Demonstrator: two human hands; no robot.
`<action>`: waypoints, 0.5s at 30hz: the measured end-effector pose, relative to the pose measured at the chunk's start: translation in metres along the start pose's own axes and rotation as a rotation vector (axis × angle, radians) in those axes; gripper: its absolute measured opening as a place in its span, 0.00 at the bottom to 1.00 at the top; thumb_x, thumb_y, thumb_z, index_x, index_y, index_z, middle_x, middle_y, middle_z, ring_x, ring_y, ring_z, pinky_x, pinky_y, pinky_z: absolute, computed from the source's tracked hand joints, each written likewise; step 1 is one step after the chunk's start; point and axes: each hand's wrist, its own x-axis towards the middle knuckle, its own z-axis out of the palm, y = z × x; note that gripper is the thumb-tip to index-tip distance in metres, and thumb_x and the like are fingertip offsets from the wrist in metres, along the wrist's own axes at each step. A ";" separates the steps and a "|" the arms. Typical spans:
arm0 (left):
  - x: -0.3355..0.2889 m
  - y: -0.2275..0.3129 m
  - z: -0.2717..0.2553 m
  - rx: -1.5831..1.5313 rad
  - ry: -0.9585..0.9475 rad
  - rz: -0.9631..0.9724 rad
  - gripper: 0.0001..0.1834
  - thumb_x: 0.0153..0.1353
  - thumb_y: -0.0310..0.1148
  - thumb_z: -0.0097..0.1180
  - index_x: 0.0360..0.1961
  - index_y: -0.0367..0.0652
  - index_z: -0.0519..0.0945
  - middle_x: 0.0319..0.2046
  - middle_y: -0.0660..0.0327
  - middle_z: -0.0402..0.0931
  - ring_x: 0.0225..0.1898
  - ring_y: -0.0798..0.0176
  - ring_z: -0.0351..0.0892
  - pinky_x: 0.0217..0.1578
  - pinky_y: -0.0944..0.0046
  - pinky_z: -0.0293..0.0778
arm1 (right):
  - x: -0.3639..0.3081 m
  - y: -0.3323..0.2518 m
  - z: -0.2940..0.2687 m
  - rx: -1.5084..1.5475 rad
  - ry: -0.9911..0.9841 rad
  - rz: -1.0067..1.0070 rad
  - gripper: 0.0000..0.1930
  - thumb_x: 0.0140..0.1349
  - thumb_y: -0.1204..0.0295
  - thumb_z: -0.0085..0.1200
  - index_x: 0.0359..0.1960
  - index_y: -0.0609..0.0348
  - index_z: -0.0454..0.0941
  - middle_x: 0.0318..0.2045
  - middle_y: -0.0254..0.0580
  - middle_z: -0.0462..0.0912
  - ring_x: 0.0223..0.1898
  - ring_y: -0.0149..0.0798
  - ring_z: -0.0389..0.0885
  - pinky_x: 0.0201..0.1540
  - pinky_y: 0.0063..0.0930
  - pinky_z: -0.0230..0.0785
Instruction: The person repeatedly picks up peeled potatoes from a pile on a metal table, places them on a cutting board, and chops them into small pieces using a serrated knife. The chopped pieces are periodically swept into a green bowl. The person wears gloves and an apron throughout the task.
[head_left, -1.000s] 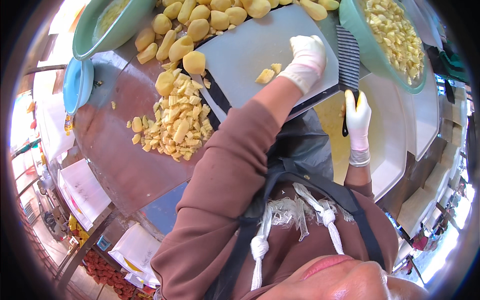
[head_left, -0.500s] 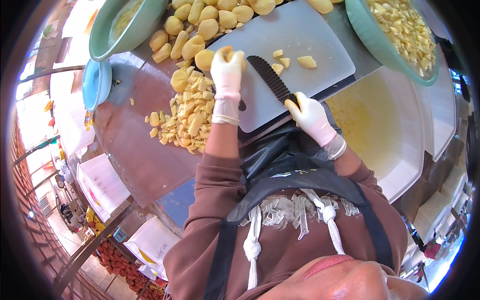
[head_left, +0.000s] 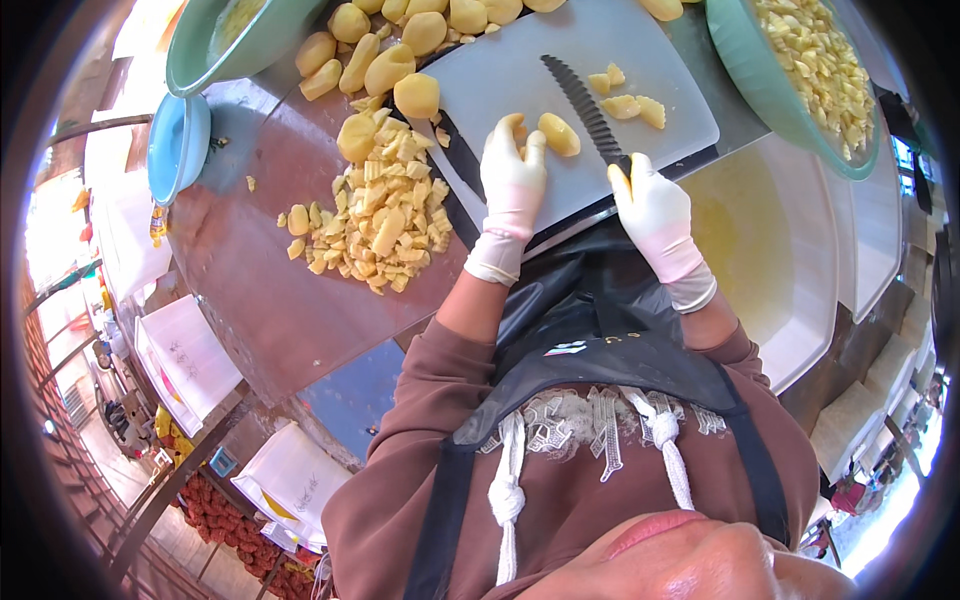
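My right hand, in a white glove, is wrapped round the handle of a crinkle-cut knife. The dark wavy blade lies over the white cutting board, pointing away from me. My gloved left hand rests at the board's near left part, thumb and fingers apart. Just right of its thumb sits a peeled potato, which the fingers do not appear to grip. Several ridged potato pieces lie on the board right of the blade. Left of the board is a heap of cut potato pieces.
Peeled whole potatoes are piled beyond the board's left side. A green basin of cut pieces stands far right, another green basin far left. A small blue bowl is at left. A large white tub with yellowish liquid stands right.
My left hand has come from the potato pile rightward onto the board, with a potato now beside it. The knife and right hand have shifted slightly right.
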 end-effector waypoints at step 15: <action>-0.005 0.025 -0.001 0.356 -0.092 -0.062 0.20 0.57 0.47 0.59 0.39 0.39 0.79 0.34 0.52 0.79 0.37 0.49 0.81 0.39 0.53 0.76 | 0.019 -0.002 0.027 0.043 -0.137 0.029 0.17 0.67 0.58 0.48 0.34 0.62 0.70 0.19 0.56 0.79 0.22 0.57 0.80 0.26 0.48 0.72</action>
